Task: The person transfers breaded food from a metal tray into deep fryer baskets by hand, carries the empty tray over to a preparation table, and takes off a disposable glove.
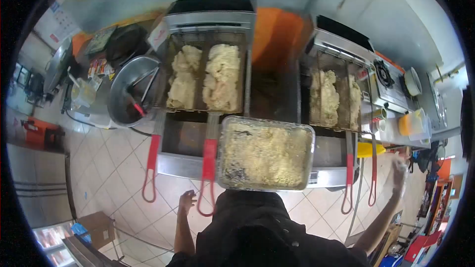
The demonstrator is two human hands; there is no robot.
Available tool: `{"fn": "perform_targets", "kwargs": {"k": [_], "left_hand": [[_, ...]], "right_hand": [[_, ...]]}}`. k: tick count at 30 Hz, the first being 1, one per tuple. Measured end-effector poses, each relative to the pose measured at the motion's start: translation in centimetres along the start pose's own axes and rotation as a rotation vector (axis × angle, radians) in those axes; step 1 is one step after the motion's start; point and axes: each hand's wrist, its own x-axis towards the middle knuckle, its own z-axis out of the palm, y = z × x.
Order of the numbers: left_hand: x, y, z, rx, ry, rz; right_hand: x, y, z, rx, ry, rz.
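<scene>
My left hand hangs low over the tiled floor, left of a red-handled fry basket, holding nothing I can see, its fingers loosely apart. My right hand, whitish with flour, is stretched out to the far right, apart from the baskets; its fingers look extended and nothing shows in them. Directly before me a clear tray holds pale crumbly breading. Behind it, left, two wire baskets hold pale breaded pieces. More breaded pieces fill two baskets on the right fryer.
A large metal bowl with tongs stands left of the left fryer. Red basket handles jut toward me. At right are a gas burner, a pot and plastic containers. A cardboard box sits at lower left.
</scene>
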Motion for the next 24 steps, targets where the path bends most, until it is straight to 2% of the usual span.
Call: {"fn": "perform_targets", "kwargs": {"k": [1,3,4,5,6,7,8,9,10,12,14,15,17,18,19,22,24], "left_hand": [[1.1,0.1,0.5,0.018,-0.006,-0.054],[0.9,-0.4,1.3,0.101,-0.109,0.053],[-0.3,0.4,3.1,0.208,-0.095,0.014],[-1.7,1.4,4.9,0.316,-0.085,-0.027],[-3.6,3.0,7.6,0.428,0.026,-0.138],[-5.7,3.6,9.5,0.494,0.034,-0.111],[-7.2,4.0,11.4,0.525,0.050,-0.121],[-8.5,4.4,13.2,0.554,0.067,-0.126],[-9.5,4.7,14.8,0.582,0.083,-0.133],[-10.4,4.4,17.2,0.587,0.078,-0.126],[-11.5,4.4,19.5,0.603,0.077,-0.115],[-12.0,4.7,20.9,0.613,0.077,-0.103],[-12.9,4.1,22.4,0.630,0.062,-0.083],[-12.5,3.7,22.7,0.633,0.044,-0.068],[-12.2,3.0,22.6,0.637,0.026,-0.056],[-9.5,-1.7,19.1,0.593,0.045,-0.138],[-10.2,-2.8,18.9,0.609,0.157,-0.166]], "right_hand": [[-3.2,3.0,3.2,-0.002,-0.096,0.088],[-6.9,5.8,8.1,0.135,-0.240,0.306],[-5.7,2.1,7.3,0.591,-0.281,0.384],[-4.3,-2.3,5.9,1.186,-0.268,0.534],[-3.0,-6.6,4.6,1.606,-0.249,0.699],[-1.4,-9.4,1.6,1.651,-0.348,0.808],[-0.3,-10.2,0.4,1.859,-0.489,0.924],[0.0,-10.6,0.6,1.758,-0.435,0.859],[0.8,-11.5,-0.3,1.938,-0.425,0.772],[2.8,-11.7,-2.2,1.951,-0.487,0.832],[3.5,-9.7,1.4,2.322,-0.620,0.515],[3.7,-9.6,1.8,2.548,-0.693,0.425],[3.7,-10.0,-0.7,2.626,-0.633,0.456],[3.6,-9.8,-1.6,2.662,-0.596,0.477],[3.4,-9.3,-0.9,2.673,-0.623,0.383],[0.3,-9.4,-1.3,2.577,-0.498,0.354],[-1.6,-9.5,-1.6,2.481,-0.437,0.430]]}}
